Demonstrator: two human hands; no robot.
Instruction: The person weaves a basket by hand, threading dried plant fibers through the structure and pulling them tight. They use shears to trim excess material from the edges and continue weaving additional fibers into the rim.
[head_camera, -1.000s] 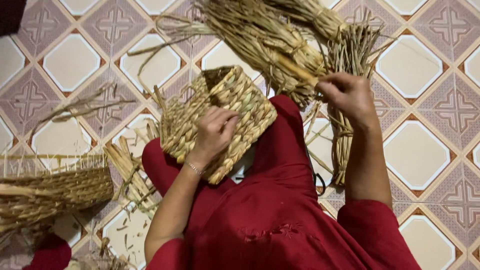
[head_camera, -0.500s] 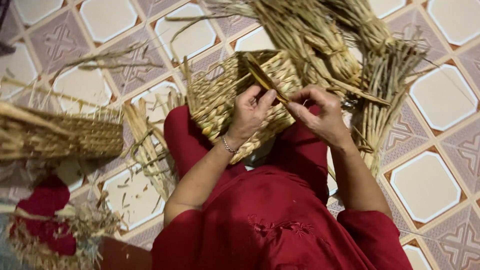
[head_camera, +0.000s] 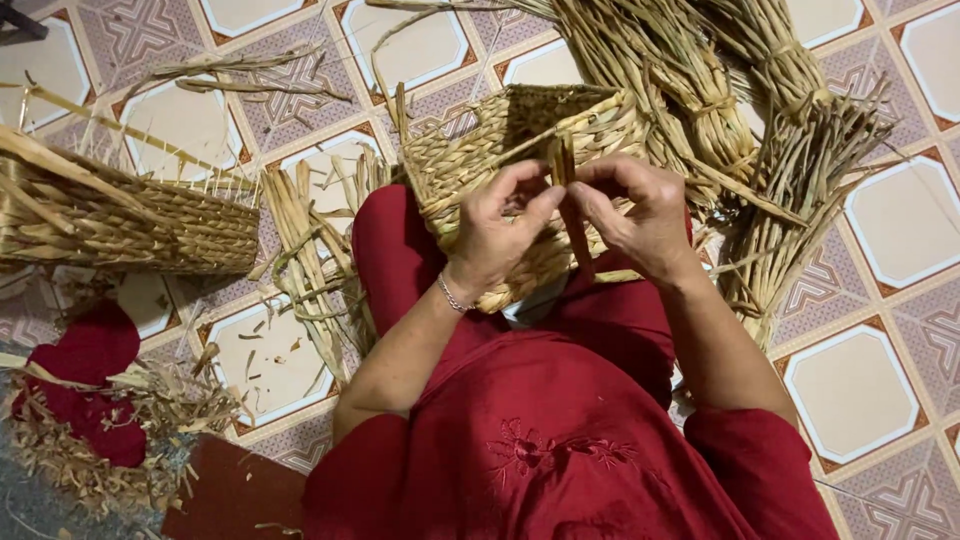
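A small woven straw basket rests on my lap, on red clothing, its opening turned away from me. My left hand and my right hand meet in front of the basket's near wall. Both pinch one flat dried straw strand that runs upright between the fingertips and down over the basket. A thin bracelet sits on my left wrist.
Bundles of dried straw lie on the patterned tile floor behind and to the right of the basket. A larger unfinished basket stands at the left, loose strands beside my knee. Straw scraps and red cloth lie at the lower left.
My right hand came back from the straw bundle with a strand. Both hands have closed together on it at the basket. The view has shifted left.
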